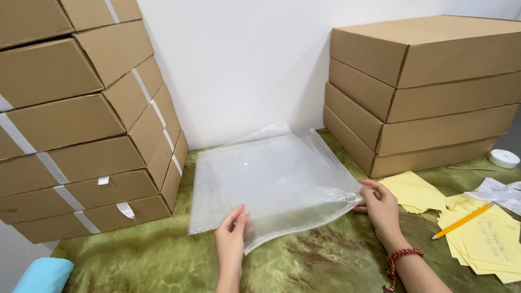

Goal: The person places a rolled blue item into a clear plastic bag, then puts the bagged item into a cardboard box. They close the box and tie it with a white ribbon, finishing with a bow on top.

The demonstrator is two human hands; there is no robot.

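Hands pinching a clear bag at its near edge

Fingertips do the holding. The left hand [230, 239] has its fingers closed on the near edge of a large clear plastic bag [271, 182], thumb on top and the other fingers tucked beneath the film, so the sheet lifts a little off the table at that corner. The right hand [381, 209] pinches the bag's right near corner in the same way, fingers curled in around the plastic, with a red beaded bracelet [404, 255] on the wrist. Held at two points well apart, the near edge is drawn fairly taut between the hands, which seems to be why the bag lies so flat and spread instead of slumping.

Its far part rests on the green mottled tablecloth [325, 260] and reaches back almost to the white wall, the far edge crumpled and raised slightly. It looks empty, as far as the film lets me tell.

On the left, a leaning stack of flat cardboard boxes [81, 125] with white tape strips stands just beside the bag. On the right, a neater stack of brown boxes [429, 92] sits against the wall. Near the right hand lie yellow paper slips [415, 190], some handwritten, with a yellow pencil [463, 220] resting across them. A white roll of tape [503, 158] sits further right, and something light blue [43, 274] shows at the bottom left corner.
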